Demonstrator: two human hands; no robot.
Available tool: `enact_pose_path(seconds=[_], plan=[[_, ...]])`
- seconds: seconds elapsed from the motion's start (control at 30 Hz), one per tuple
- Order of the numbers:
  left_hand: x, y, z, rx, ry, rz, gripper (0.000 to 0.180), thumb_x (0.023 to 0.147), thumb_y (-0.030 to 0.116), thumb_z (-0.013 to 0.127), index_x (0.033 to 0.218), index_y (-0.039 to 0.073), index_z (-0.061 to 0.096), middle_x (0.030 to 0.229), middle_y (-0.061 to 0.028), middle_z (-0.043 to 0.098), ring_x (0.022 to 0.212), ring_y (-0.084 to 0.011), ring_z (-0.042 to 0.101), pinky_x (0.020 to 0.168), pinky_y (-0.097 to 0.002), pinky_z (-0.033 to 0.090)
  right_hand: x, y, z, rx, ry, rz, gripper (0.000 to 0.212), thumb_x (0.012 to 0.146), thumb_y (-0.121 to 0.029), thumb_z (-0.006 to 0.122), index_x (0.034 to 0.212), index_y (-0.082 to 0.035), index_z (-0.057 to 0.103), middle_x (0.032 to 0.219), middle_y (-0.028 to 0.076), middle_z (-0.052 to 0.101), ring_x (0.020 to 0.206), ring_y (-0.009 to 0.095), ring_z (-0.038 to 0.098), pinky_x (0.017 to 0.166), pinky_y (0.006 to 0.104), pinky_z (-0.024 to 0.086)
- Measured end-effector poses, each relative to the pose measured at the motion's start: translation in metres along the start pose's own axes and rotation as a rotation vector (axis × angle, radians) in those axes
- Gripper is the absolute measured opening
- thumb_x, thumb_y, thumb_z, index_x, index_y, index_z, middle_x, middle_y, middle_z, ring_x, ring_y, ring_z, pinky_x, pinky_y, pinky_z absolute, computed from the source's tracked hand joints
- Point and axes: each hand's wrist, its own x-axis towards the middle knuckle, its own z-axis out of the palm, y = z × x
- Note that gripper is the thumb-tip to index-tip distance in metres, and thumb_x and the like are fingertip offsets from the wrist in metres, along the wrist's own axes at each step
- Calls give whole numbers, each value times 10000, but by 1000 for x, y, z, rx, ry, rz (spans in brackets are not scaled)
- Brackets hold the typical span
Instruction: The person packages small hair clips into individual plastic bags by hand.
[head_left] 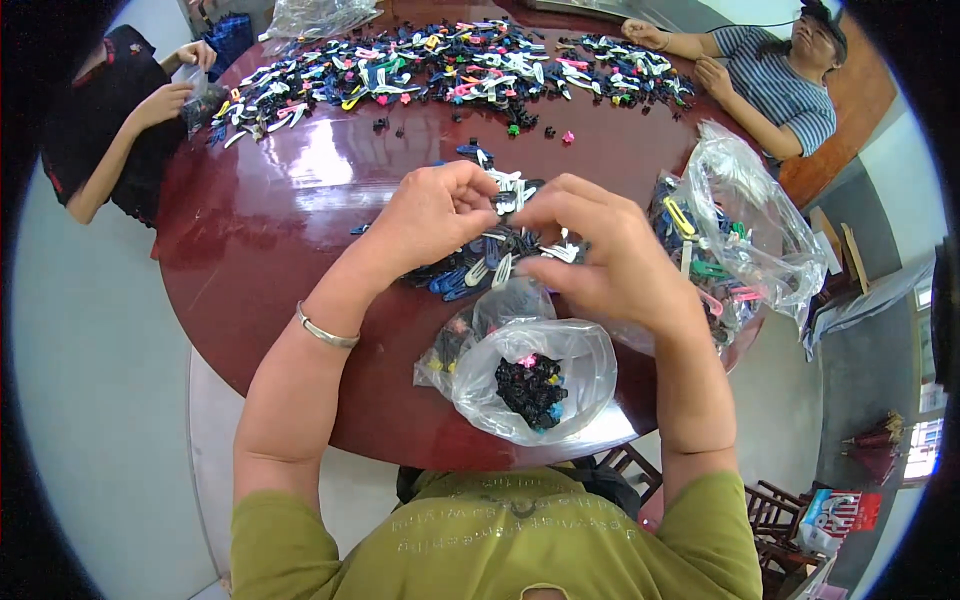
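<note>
Both my hands are over a small heap of snap hair clips [460, 284], mostly dark blue, black and white, near the middle of the table. My left hand [430, 215], with a silver bangle on its wrist, has its fingers curled and pinched together above the heap; what they hold, if anything, is hidden. Facing it, my right hand [615, 255] has thumb and fingers apart, slightly blurred. White clips [510, 190] show between the hands. Closer to me stands an opened clear plastic bag [595, 365] with small black claw clips [530, 390] inside, plus a few pink and blue ones.
A large pile of mixed hair clips [470, 65] covers the far side of the dark red round table [250, 300]. At the right lies a big clear bag [745, 190] of colourful clips. One person [110, 130] sits at far left, another [770, 85] at far right.
</note>
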Motion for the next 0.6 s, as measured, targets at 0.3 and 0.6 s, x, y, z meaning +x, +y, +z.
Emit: enact_pose_path(seconds=[0.3, 0.6], plan=[[-2, 5, -5, -376, -193, -103, 282, 833, 16, 626, 1101, -31, 551, 941, -76, 666, 839, -103, 630, 731, -237, 508, 5, 37, 28, -12, 108, 66, 191, 754, -25, 731, 898, 7, 610, 804, 81, 616, 688, 141, 606, 639, 280, 501], [-6, 8, -29, 182, 9, -71, 146, 804, 50, 632, 936, -11, 648, 761, -44, 670, 690, -83, 607, 625, -239, 482, -2, -3, -13, 466, -82, 185, 92, 726, -36, 717, 741, -12, 630, 735, 30, 613, 651, 91, 559, 606, 235, 436]])
